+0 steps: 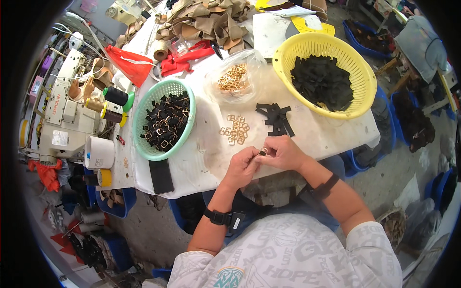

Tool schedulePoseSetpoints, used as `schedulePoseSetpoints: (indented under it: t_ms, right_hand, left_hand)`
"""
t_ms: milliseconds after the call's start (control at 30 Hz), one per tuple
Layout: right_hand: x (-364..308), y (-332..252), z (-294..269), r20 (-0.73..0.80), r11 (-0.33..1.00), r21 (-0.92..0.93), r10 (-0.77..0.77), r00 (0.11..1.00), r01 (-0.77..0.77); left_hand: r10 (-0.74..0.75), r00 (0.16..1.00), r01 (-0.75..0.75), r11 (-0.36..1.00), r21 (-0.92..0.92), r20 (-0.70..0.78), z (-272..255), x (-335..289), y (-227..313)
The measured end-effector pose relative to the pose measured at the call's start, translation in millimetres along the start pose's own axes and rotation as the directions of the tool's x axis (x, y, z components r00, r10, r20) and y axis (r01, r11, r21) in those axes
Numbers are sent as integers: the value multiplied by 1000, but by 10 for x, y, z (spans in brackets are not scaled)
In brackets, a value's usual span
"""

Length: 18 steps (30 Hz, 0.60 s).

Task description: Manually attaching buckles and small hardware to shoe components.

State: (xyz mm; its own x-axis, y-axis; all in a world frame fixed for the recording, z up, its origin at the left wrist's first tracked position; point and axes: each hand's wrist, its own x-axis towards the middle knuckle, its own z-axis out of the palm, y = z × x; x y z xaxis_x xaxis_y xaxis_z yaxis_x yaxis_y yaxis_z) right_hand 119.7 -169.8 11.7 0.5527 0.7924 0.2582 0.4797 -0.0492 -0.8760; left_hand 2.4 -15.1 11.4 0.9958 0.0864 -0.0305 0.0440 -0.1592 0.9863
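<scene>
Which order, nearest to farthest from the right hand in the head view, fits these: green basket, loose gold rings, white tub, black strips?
1. Black strips, just ahead of the right hand.
2. Loose gold rings, ahead and left.
3. Green basket, left.
4. White tub, far left.

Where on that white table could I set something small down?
Bare white tabletop shows between the mint-green basket and the loose gold buckles, and right of the black strips, on the yellow basket's near side. It's crowded at the far end, under heaped tan pieces, and left, around the thread spools.
</scene>
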Motion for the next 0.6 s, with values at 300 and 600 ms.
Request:
schedulePoseSetpoints:
  t_ms: [300,600]
  right_hand:
    - [11,23,82,-77,998,42,-33,997,36]
    - [-36,-31,102,-37,994,-29,102,994,-103]
  left_hand:
    - [-21,999,23,999,46,-50,10,-8,-35]
    - [-56,998,56,998,-28,-2,-112,-100,-3]
